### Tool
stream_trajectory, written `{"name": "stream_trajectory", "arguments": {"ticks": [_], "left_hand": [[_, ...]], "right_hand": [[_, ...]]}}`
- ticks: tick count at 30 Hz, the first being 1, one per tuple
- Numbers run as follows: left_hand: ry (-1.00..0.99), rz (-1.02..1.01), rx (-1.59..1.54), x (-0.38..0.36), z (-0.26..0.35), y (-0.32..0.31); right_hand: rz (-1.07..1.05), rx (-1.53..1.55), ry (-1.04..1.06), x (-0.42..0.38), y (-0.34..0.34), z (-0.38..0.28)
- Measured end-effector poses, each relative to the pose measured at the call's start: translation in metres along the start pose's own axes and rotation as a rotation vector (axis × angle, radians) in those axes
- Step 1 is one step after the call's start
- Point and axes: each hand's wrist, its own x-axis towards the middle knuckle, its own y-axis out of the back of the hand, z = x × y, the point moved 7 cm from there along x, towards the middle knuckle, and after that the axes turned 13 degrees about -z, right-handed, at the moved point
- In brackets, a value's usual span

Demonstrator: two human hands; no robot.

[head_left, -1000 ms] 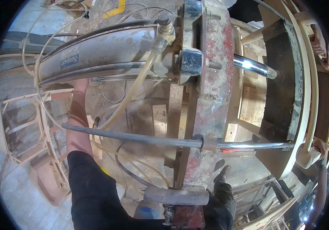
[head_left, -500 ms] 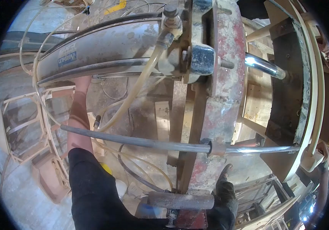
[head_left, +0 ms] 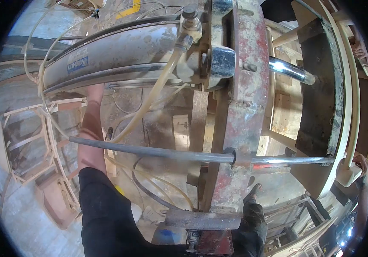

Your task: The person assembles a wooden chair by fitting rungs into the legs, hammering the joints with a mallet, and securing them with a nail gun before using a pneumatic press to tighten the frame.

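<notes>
My left arm (head_left: pixel 92 150), bare below a black sleeve, reaches forward beneath the large metal air cylinder (head_left: pixel 119 51). The cylinder covers my left hand, so its fingers and anything in them are hidden. At the far right edge my right hand (head_left: pixel 362 164) is closed around the pale end block of a curved wooden frame (head_left: pixel 347 176). That frame stands against a dark press plate (head_left: pixel 317 103). A shiny piston rod (head_left: pixel 290 70) runs from the red, paint-worn beam (head_left: pixel 246 111) to the plate.
A grey guide rod (head_left: pixel 162 153) crosses in front of me. A yellowish air hose (head_left: pixel 149 100) hangs from the cylinder fitting. Wooden frames (head_left: pixel 49 141) stand on the floor at left, with more wooden pieces (head_left: pixel 295 222) at lower right. A dusty trouser leg (head_left: pixel 254 218) shows beside the beam.
The whole view has shifted slightly with my head. My left arm and my right hand stay in about the same places relative to the cylinder and the wooden frame.
</notes>
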Motion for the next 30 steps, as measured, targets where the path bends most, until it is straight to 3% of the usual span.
{"name": "stream_trajectory", "arguments": {"ticks": [5,11,14,19,23,27,30], "left_hand": [[-0.126,-0.197,0.083,0.001,0.005,0.004],[-0.164,-0.080,0.094,-0.001,-0.004,0.001],[-0.093,0.057,0.116,0.008,-0.016,-0.009],[0.059,0.109,-0.077,0.022,-0.034,-0.027],[0.130,0.102,-0.101,0.017,-0.014,-0.008],[0.258,-0.003,-0.078,-0.029,0.035,0.043],[0.287,-0.248,0.141,-0.041,0.029,0.042]], "right_hand": [[-0.006,-0.008,0.001,0.004,0.001,-0.002],[-0.015,-0.009,-0.005,0.004,0.003,-0.002],[-0.019,0.001,-0.007,0.006,0.003,-0.005],[-0.030,0.010,-0.005,0.004,0.004,-0.012],[-0.027,0.030,-0.011,0.003,0.004,-0.018],[-0.025,0.083,0.015,0.013,0.001,-0.028],[-0.058,0.099,-0.019,0.016,0.002,-0.025]]}}
